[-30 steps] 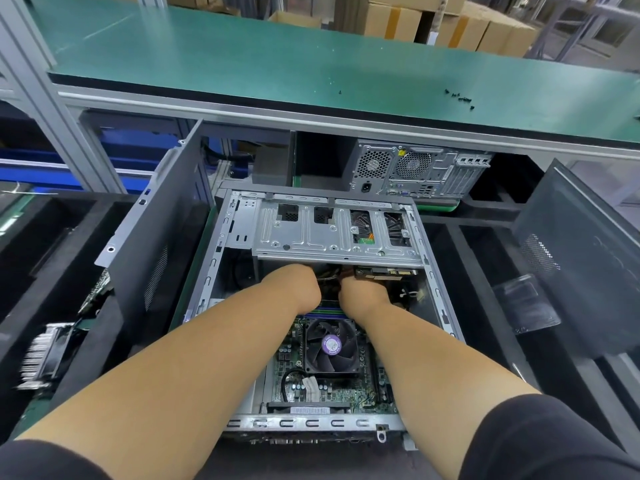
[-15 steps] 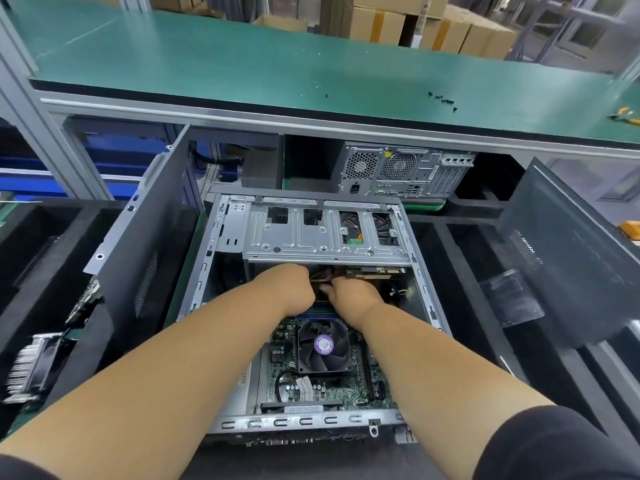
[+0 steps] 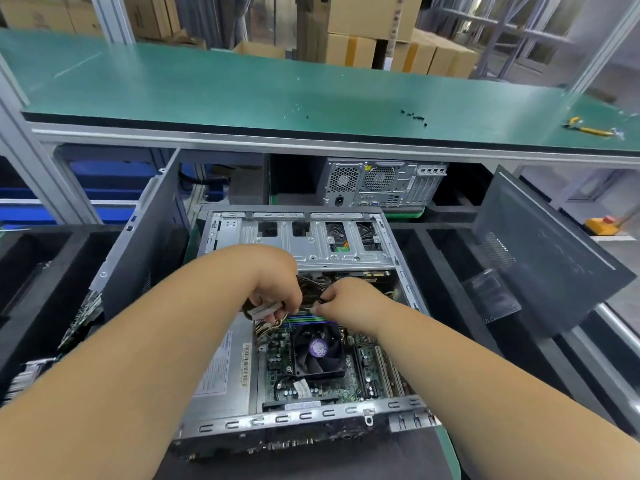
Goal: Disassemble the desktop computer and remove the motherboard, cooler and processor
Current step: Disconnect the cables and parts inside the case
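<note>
While inside the open case (image 3: 221, 233), motherboard (image 3: 311, 382) and cooler (image 3: 318, 348): left hand (image 3: 273, 285) gripping a connector (image 3: 265, 310), right hand (image 3: 349, 299) pinching cables (image 3: 311, 287).

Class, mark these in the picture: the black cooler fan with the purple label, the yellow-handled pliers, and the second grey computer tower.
Black cooler fan with purple label (image 3: 319, 348): head view, on its hub sticker.
Yellow-handled pliers (image 3: 588, 130): head view, on a handle.
Second grey computer tower (image 3: 384, 182): head view, on its rear panel.

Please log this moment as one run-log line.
left hand: grips pale cable connector | right hand: pinches wires | black cooler fan: mounted on green motherboard
</note>
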`<state>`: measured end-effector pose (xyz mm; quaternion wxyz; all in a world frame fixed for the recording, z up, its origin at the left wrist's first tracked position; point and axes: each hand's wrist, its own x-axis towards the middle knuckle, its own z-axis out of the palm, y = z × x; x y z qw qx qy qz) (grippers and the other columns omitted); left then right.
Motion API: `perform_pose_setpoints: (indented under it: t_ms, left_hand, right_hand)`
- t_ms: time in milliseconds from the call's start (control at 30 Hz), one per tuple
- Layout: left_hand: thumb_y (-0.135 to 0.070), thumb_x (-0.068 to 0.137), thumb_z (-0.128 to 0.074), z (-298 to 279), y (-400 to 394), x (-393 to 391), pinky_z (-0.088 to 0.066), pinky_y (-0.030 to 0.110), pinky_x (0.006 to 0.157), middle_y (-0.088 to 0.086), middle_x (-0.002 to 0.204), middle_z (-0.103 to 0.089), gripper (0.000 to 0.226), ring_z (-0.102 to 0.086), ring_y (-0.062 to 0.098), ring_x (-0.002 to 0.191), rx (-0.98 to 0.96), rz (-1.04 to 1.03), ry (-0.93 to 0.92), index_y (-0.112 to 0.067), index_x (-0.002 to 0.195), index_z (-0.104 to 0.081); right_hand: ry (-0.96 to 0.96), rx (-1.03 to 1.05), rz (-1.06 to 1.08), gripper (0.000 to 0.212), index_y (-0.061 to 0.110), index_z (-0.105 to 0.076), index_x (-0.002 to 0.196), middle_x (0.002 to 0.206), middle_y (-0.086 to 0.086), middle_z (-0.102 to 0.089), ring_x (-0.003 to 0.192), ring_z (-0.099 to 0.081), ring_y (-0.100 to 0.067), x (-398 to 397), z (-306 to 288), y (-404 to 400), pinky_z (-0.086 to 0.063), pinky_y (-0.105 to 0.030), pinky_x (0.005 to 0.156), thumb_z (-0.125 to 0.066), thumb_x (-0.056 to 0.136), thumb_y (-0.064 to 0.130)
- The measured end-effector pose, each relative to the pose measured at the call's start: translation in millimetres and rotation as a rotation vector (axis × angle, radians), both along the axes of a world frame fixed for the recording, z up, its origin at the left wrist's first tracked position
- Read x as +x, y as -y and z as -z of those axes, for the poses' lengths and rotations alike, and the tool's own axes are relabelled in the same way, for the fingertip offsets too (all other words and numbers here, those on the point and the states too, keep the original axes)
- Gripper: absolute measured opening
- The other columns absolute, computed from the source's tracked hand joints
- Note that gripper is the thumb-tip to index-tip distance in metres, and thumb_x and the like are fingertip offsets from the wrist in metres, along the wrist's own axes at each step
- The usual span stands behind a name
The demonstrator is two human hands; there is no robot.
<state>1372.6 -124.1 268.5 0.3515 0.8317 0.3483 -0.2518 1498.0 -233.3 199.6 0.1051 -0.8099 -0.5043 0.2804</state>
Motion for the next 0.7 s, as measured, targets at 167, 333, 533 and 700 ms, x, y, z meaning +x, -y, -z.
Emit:
perform_pose_setpoints:
  t_ms: [167, 333, 533, 700]
  left_hand:
    - [-0.014, 0.087, -0.063, -13.0, 2.4, -8.4, -0.056, 0.031, 0.069, 0.007, 0.071, -0.068, 0.011, -0.069, 0.021, 0.065, 0.033, 0.074, -0.003, -0.003, 0.088, -0.064]
    - [-0.012, 0.086, -0.063, -25.2, 10.1, -10.0, -0.052, 0.031, 0.067, 0.002, 0.062, -0.066, 0.012, -0.068, 0.020, 0.060, 0.033, 0.059, 0.089, -0.012, 0.076, -0.056]
    - [-0.009, 0.086, -0.064, -46.5, 12.3, -10.3, -0.050, 0.026, 0.055, 0.002, 0.057, -0.062, 0.013, -0.063, 0.018, 0.051, -0.032, -0.007, 0.233, -0.010, 0.075, -0.058]
    - [-0.011, 0.085, -0.066, -55.8, 12.9, -11.9, -0.050, 0.025, 0.054, 0.006, 0.062, -0.063, 0.008, -0.064, 0.020, 0.056, -0.137, -0.049, 0.425, -0.004, 0.080, -0.064]
  right_hand:
    - [-0.096, 0.180, 0.092, 0.022, 0.023, -0.071, 0.078, 0.063, 0.009, -0.067, 0.055, -0.056, -0.007, 10.1, -8.0, 13.7, -0.042, -0.023, 0.055, -0.072, 0.083, 0.044]
    - [-0.183, 0.428, 0.122, 0.046, 0.041, -0.055, 0.108, 0.108, 0.023, -0.053, 0.079, -0.058, -0.001, 14.4, -9.3, 23.9, -0.043, -0.018, 0.062, -0.083, 0.072, 0.040]
    - [-0.270, 0.377, -0.043, 0.029, 0.046, -0.061, 0.106, 0.091, 0.023, -0.063, 0.074, -0.058, 0.000, 20.4, -35.0, 30.9, -0.054, -0.035, 0.069, -0.072, 0.086, 0.029]
    - [-0.300, 0.427, -0.050, 0.016, 0.040, -0.061, 0.097, 0.080, 0.034, -0.061, 0.059, -0.054, 0.004, 27.3, -52.7, 33.4, -0.051, -0.027, 0.064, -0.070, 0.088, 0.029]
